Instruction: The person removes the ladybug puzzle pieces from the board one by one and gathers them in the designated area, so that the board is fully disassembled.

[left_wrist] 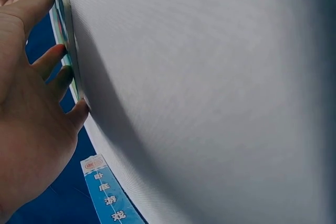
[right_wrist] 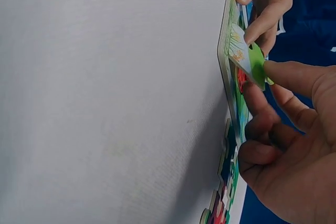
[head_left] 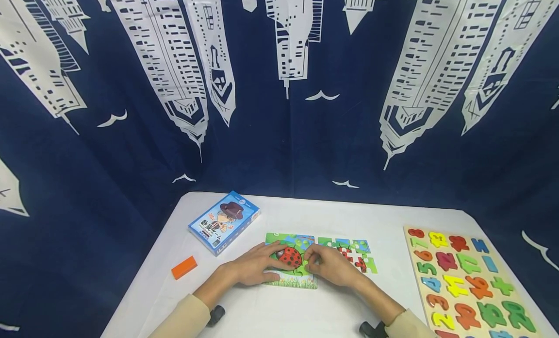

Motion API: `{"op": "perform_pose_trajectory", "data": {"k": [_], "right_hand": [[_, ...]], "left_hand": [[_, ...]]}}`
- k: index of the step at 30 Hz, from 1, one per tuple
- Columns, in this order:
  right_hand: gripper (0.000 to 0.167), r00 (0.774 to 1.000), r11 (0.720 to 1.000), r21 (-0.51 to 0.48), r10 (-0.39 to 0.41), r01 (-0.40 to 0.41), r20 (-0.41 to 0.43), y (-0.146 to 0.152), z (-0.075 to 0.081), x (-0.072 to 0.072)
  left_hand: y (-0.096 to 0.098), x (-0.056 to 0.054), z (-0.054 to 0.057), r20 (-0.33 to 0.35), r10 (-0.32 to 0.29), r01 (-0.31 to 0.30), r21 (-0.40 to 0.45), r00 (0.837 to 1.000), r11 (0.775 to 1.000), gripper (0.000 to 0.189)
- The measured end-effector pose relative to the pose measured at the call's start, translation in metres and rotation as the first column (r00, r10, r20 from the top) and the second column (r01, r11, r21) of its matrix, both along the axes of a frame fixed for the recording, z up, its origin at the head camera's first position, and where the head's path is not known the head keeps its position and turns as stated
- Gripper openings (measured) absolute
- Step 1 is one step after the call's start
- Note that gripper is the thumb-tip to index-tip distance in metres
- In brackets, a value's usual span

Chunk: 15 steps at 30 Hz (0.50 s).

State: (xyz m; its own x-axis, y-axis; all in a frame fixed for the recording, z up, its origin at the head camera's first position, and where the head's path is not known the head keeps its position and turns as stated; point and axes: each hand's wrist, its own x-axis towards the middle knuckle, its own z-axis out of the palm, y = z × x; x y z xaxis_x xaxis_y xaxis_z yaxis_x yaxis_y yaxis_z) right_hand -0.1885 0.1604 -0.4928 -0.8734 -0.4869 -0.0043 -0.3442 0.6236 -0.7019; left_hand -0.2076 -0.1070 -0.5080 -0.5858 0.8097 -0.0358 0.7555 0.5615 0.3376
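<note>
A ladybug jigsaw board lies on the white table. My left hand rests on its left side with fingers spread, the thumb by the ladybug picture. My right hand is over the board's right edge and pinches a green puzzle piece between thumb and finger. In the right wrist view this piece is tilted up from the board, close to the left thumb. Beside the board, more ladybug puzzle pieces lie together in a loose block, partly hidden behind my right hand.
At the back left lies a blue card game box, with an orange block in front of it. On the right is a wooden number board holding several coloured shapes. A dark blue curtain hangs behind the table.
</note>
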Motion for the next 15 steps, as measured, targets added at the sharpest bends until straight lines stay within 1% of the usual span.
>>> {"op": "perform_pose_trajectory", "data": {"k": [5,12,15], "right_hand": [[0.019,0.998,0.999,-0.04,0.021,-0.019,0.054,0.001,0.001,0.001],[0.019,0.998,0.997,-0.073,0.043,-0.039,0.052,0.004,0.001,0.003],[0.018,0.997,0.994,-0.099,0.043,-0.036,0.07,0.01,0.004,0.003]], "left_hand": [[0.0,0.0,0.0,0.011,0.005,-0.005,0.006,1.0,1.0,0.04],[0.0,0.0,0.001,0.008,0.007,-0.007,0.003,1.0,1.0,0.039],[0.0,0.0,0.001,0.0,0.002,-0.002,0.004,1.0,1.0,0.039]]}}
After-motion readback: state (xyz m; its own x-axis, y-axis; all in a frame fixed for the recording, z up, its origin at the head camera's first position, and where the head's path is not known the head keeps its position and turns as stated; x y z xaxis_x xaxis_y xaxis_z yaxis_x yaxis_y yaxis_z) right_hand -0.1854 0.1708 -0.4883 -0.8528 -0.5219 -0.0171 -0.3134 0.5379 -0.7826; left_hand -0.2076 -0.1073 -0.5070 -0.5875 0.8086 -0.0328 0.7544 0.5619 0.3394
